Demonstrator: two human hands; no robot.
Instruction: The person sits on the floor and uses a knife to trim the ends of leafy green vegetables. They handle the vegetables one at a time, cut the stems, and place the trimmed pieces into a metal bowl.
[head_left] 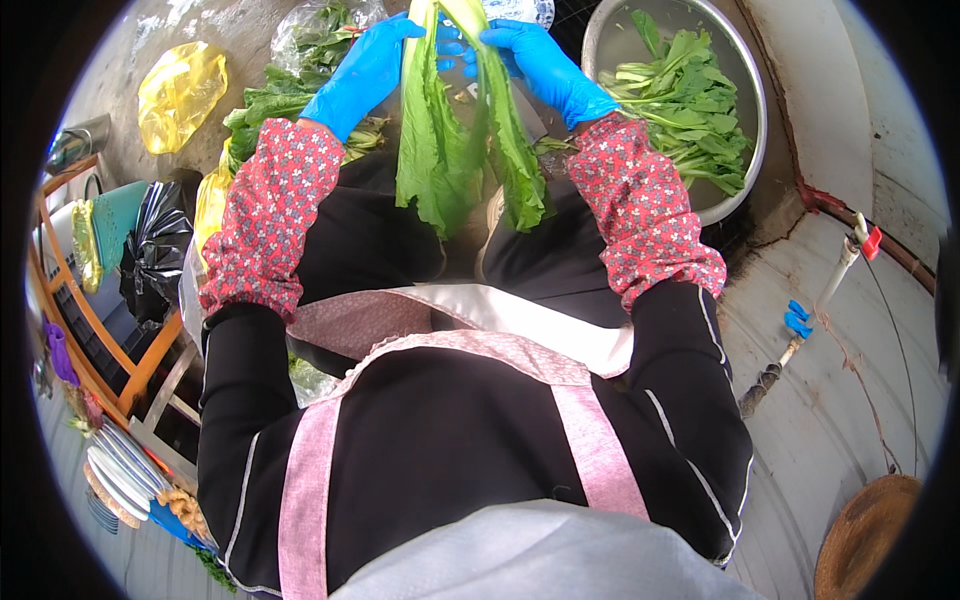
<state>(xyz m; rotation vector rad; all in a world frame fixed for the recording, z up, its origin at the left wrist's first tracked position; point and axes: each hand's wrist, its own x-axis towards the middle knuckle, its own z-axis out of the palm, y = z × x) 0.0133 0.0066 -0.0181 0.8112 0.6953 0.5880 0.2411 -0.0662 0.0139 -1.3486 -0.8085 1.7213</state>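
Note:
Both my hands wear blue gloves and are raised at the far middle. My left hand (pixel 362 75) is closed on the pale stem side of a long leafy green vegetable (pixel 435 160). My right hand (pixel 550 68) grips the other side of the same vegetable. Its ruffled leaves hang down in two parts toward me, and its upper end runs past the picture's edge. To the right of my right hand stands a round metal basin (pixel 757 140) holding water and cut leafy greens (pixel 690 100). More leafy greens (pixel 270 105) lie left of my left hand.
A yellow plastic bag (pixel 183 95) and a clear bag (pixel 300 35) lie at the far left. A wooden-framed rack (pixel 100 340) with a black bag (pixel 155 250) stands left. Pipes with a red-handled tap (pixel 868 240) run along the right, above a brown round object (pixel 868 540).

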